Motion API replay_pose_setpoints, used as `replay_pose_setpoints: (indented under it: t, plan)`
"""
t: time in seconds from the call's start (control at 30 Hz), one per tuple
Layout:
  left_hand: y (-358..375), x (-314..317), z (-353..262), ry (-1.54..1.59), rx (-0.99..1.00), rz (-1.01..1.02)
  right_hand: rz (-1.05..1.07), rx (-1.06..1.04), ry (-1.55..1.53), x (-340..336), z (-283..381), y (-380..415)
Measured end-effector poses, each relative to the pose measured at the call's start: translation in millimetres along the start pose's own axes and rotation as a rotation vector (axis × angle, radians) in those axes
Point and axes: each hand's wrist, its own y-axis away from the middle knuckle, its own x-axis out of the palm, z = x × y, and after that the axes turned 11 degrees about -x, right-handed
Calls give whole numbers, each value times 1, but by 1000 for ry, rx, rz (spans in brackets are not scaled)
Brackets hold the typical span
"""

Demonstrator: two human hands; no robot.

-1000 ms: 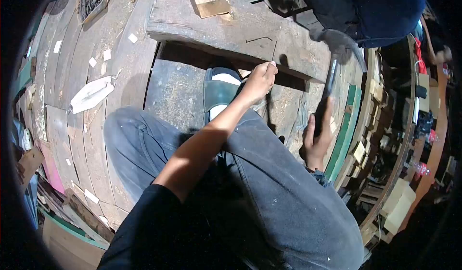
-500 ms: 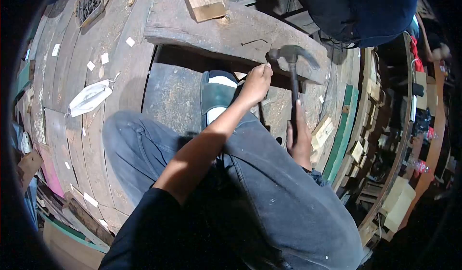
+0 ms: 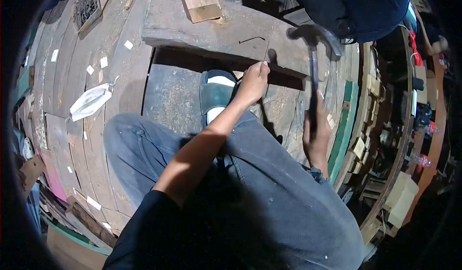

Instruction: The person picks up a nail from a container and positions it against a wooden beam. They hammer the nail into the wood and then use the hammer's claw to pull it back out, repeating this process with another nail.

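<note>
My left hand [image 3: 255, 81] pinches a thin nail [image 3: 267, 52] at the front edge of a thick wooden beam [image 3: 202, 39]; the nail points up and away from me. My right hand [image 3: 317, 132] is wrapped round the black handle of a claw hammer [image 3: 314, 53], whose head is to the right of the nail and apart from it. A bent nail [image 3: 251, 40] lies on the beam. Farther back, a wooden block [image 3: 201, 1] sits on the beam.
A box of nails [image 3: 86, 9] stands at the upper left, above a white face mask [image 3: 91, 101]. Another person's dark-clothed leg [image 3: 351, 10] is at the upper right. Beyond a green strip [image 3: 345, 125] are stacked wood pieces [image 3: 358, 147]. My sandalled foot [image 3: 217, 94] is by the beam.
My right hand has moved right with the hammer, and the hammer head has swung up and away from the nail. My left hand has barely moved.
</note>
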Motion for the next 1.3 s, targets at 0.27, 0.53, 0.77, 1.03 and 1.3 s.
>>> replay_pose_setpoints:
  t: [0.27, 0.53, 0.77, 1.03, 1.3]
  plan:
    - [6, -14, -25, -152, -95, -25, -7, -56, -18, 42, -14, 8]
    - [13, -31, -18, -50, -43, -31, -19, 379, -327, 44, -9, 9]
    - [29, -69, -25, 57, 6, 69, -94, 223, -276, 63, -27, 21]
    - [42, -184, -66, 122, -170, 82, -323, 746, -907, 132, -21, 33]
    - [36, -199, -74, -544, 122, -236, -424, 690, -914, 170, -25, 35]
